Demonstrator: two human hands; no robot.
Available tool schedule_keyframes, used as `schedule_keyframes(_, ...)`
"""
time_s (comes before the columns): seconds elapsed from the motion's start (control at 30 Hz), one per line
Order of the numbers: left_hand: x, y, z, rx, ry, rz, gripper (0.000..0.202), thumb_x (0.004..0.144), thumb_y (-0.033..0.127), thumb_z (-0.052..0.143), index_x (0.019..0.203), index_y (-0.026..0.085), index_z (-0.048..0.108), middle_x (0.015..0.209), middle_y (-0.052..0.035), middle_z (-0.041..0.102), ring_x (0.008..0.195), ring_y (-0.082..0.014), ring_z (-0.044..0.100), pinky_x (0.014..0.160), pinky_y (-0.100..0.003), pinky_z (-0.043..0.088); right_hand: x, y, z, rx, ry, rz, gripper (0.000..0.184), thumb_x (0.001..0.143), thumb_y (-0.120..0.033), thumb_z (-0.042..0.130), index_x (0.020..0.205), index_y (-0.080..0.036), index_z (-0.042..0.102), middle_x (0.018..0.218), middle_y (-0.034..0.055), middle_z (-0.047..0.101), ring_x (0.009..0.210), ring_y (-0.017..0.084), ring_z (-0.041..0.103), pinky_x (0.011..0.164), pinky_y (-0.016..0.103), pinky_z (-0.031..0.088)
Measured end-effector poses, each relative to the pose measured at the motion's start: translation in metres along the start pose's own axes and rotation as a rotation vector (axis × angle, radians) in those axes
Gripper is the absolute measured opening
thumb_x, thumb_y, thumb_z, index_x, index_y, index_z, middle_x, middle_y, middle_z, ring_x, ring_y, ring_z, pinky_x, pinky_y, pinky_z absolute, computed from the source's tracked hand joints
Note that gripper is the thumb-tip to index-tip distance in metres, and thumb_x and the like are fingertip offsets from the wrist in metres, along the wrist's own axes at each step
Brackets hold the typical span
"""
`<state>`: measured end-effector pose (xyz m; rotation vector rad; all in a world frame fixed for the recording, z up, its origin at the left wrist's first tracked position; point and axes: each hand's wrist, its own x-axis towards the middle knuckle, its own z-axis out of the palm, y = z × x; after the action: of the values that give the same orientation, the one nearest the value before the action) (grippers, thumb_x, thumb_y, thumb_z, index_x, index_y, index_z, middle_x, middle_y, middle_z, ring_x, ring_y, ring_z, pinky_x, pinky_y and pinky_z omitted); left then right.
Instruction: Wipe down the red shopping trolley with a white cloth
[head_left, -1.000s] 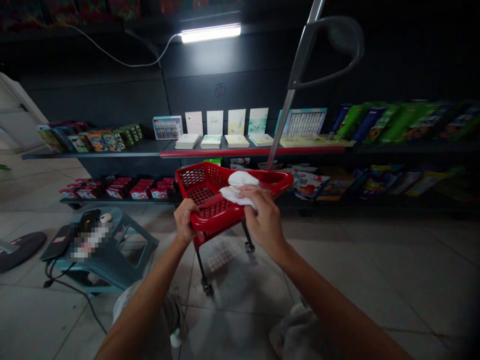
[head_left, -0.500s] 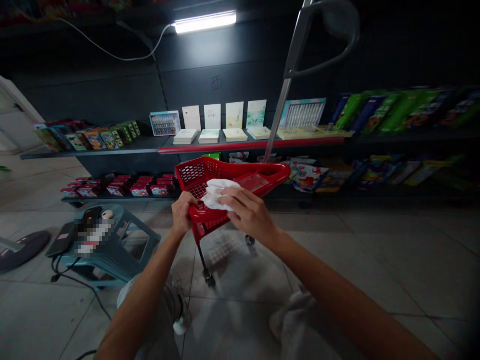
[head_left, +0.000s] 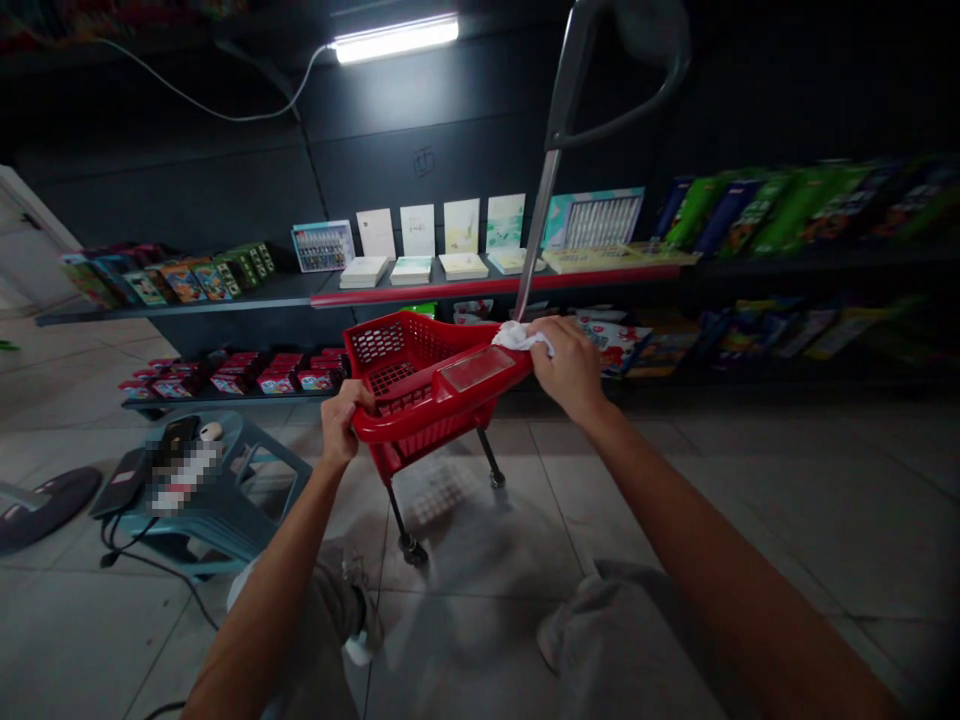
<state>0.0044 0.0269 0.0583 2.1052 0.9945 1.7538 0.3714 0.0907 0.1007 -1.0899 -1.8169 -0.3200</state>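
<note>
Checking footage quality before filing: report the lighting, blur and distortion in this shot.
In the head view, the fluorescent tube light glares while the wall sinks into darkness; the green packages at right look blurred; a patch on the blue-grey stool is pixelated; the wide lens bows the shelf.

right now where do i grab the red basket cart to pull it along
Take the grey loop handle at the top of the metal pole of the red wheeled basket, coming from the near side and hooking under its curve. It stands clear above the basket, while the left hand and right hand occupy the rim.
</note>
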Motion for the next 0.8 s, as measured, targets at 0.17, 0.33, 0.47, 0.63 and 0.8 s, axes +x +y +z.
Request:
schedule_keyframes(0.17, 0.014, 0.005, -0.028, -0.061, -0.176, -0.098, 0.049, 0.091, 0.054, 0.045, 0.059, 0.022, 0.062, 0.066, -0.0073, 0.066, 0.072, -0.0231, 0.062, 0.090, -0.044, 0.050, -0.010, -0.031, 0.008, 0.044, 0.070, 0.044, 0.031, 0.089, -0.009, 0.043, 0.105, -0.021, 0.067, 0.112, 0.0102, 0.071, 0.110, 0.028, 0.060, 0.100, 0.041, 0.047)
schedule_keyframes(0.33, 0.041, 0.057, -0.060, 0.186, -0.280, -0.398, 0.044, 0.095, 0.053, 0.050, 0.090, 0.018, 0.077, 0.098, -0.0084, 0.079, 0.094, -0.0258, 0.071, 0.088, -0.036, 0.053, -0.014, -0.067, -0.001, -0.046, -0.034, 0.027, 0.029, 0.093, -0.010, 0.045, 0.108, -0.021, 0.068, 0.112, 0.0104, 0.070, 0.107, 0.029, 0.059, 0.098, 0.043, 0.044)
schedule_keyframes(0.47, 0.045, 0.126, -0.038, 0.581, -0.288, -0.303, 0.046, 0.103, 0.052, 0.042, 0.110, 0.022, 0.076, 0.115, -0.0062, 0.078, 0.106, -0.0255, 0.070, 0.092, -0.035, 0.052, -0.017, -0.105, -0.005, -0.101, -0.129, 0.026, 0.026, 0.096, -0.012, 0.048, 0.109, -0.020, 0.069, 0.109, 0.0111, 0.070, 0.104, 0.028, 0.058, 0.096, 0.043, 0.043)
schedule_keyframes(0.63, 0.032, 0.144, 0.018, 0.871, -0.334, -0.122, 0.043, 0.105, 0.049, 0.043, 0.124, 0.022, 0.070, 0.128, -0.0099, 0.072, 0.120, -0.0284, 0.064, 0.104, -0.042, 0.048, -0.025, -0.137, -0.003, -0.057, -0.165, -0.008, 0.032, 0.097, -0.013, 0.050, 0.122, -0.021, 0.067, 0.117, 0.0105, 0.069, 0.108, 0.028, 0.060, 0.099, 0.043, 0.043)
schedule_keyframes(0.8, 0.024, 0.100, 0.021, 0.863, -0.191, 0.011, 0.039, 0.102, 0.047, 0.052, 0.123, 0.021, 0.071, 0.116, -0.0105, 0.076, 0.110, -0.0308, 0.067, 0.105, -0.048, 0.044, -0.039, -0.143, 0.003, 0.153, -0.089, -0.113, 0.036, 0.094, -0.015, 0.054, 0.127, -0.026, 0.064, 0.130, 0.0107, 0.065, 0.120, 0.029, 0.060, 0.104, 0.044, 0.046)
